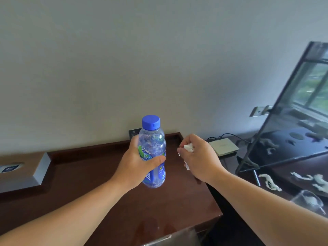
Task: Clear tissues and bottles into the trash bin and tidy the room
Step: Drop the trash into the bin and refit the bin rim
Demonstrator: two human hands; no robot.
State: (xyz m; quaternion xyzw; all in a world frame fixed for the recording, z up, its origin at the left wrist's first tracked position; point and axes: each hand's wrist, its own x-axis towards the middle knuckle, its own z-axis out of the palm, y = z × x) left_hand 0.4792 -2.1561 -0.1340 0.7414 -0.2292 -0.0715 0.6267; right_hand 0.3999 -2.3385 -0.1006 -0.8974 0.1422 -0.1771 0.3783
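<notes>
While both hands are full, the step in hand looks like carrying this load to the trash bin, which is nowhere in view. The left hand (136, 166) is wrapped round the middle of a clear plastic bottle (152, 139), thumb across the label. It holds the bottle upright and off the brown desk (88, 183), just left of centre, with the blue cap (150, 122) on at the bottle's 12 o'clock end. The right hand (198, 157), at 3 o'clock of the bottle and apart from it, is clenched round a crumpled white tissue (189, 148). Only bits of it show between and below the fingers.

The bottle looks nearly empty, so a moderate squeeze should do; a harder one would only buckle it. The fist wants to be tight, since the trailing end of tissue could slip out on the way. Turning away is best done to the 9 o'clock side, because the television (292, 121) at 3 o'clock and the drinking glass (307, 201) at 4 o'clock stand near the right elbow. White scraps (269, 181) at 4 o'clock, probably more tissues, lie on the dark top and are better left for a second trip.
</notes>
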